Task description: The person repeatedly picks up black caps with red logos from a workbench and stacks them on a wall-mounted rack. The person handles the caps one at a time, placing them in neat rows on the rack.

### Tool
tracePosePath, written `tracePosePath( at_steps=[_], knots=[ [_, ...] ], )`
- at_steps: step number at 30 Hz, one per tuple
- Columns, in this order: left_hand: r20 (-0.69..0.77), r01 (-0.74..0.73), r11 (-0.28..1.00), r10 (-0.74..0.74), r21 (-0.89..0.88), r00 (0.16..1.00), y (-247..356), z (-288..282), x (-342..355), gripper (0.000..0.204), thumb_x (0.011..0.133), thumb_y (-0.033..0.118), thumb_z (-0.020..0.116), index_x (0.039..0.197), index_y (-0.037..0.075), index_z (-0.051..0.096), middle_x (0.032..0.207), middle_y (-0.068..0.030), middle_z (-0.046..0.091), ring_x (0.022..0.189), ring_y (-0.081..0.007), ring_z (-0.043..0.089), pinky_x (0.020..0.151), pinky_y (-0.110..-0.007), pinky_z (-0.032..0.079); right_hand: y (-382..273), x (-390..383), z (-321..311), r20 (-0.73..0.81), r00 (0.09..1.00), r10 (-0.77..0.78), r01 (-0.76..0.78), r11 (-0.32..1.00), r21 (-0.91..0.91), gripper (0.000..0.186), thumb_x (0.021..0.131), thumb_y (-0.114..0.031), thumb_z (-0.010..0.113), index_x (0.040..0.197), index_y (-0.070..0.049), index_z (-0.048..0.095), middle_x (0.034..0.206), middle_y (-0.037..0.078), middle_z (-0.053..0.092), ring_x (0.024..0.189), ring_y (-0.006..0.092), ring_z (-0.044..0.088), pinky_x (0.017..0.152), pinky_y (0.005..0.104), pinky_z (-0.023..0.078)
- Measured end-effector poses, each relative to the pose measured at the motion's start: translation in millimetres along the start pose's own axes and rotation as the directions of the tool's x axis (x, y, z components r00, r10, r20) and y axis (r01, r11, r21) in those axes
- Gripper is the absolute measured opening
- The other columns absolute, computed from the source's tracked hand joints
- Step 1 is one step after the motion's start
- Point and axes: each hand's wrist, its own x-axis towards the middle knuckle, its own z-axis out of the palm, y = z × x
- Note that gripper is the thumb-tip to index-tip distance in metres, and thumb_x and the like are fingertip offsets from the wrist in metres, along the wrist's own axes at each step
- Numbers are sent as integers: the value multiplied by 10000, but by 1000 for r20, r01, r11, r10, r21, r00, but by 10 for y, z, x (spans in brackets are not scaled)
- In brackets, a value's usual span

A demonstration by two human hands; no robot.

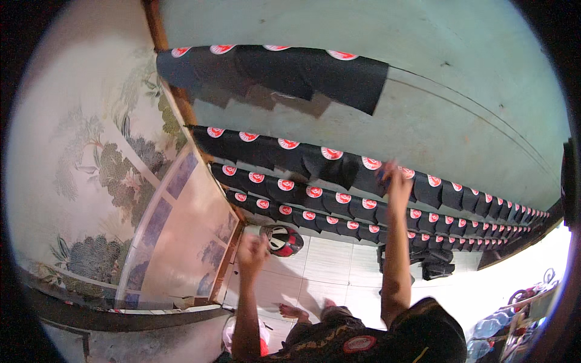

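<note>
Several rows of black cloth pieces [327, 169], each with a round red-and-white emblem, hang along lines in front of a pale green wall [460, 54]. My right hand [394, 178] is raised at the second row from the top, its blurred fingers at a cloth piece just right of centre. Whether they grip it I cannot tell. My left hand [254, 251] is lower, left of centre, beside a helmet on the floor as seen from above. Its fingers are blurred, and I cannot tell whether they hold anything.
A patterned wall panel [85, 169] stands on the left, with wooden edging. The red, black and white helmet [284, 241] lies on pale floor tiles [321, 272]. Dark items [436, 266] sit farther right. Large plastic bottles [490, 327] and clutter fill the lower right by a bright opening.
</note>
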Motion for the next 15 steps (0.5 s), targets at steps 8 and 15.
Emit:
tracePosePath(
  at_steps=[8, 15],
  knots=[
    [456, -255, 379, -691, 889, 560, -3267, 1204, -2166, 437, 872, 465, 554, 1054, 79, 648, 835, -146, 671, 802, -364, 646, 755, -520, 507, 1857, -3032, -2795, 584, 182, 791, -82, 604, -792, 407, 906, -476, 555, 1165, -180, 658, 1176, 121, 643, 1148, 277, 570, 999, 386, 432],
    [505, -310, 414, -797, 856, 330, -3359, 4014, -2461, 414, 866, 416, 563, 1098, 75, 599, 888, -139, 662, 821, -349, 649, 763, -494, 506, 1520, -2798, -6213, 68, 748, 660, -433, 564, -703, 470, 923, -484, 512, 1059, -63, 669, 979, 196, 678, 916, 382, 635, 819, 456, 493]
  ],
)
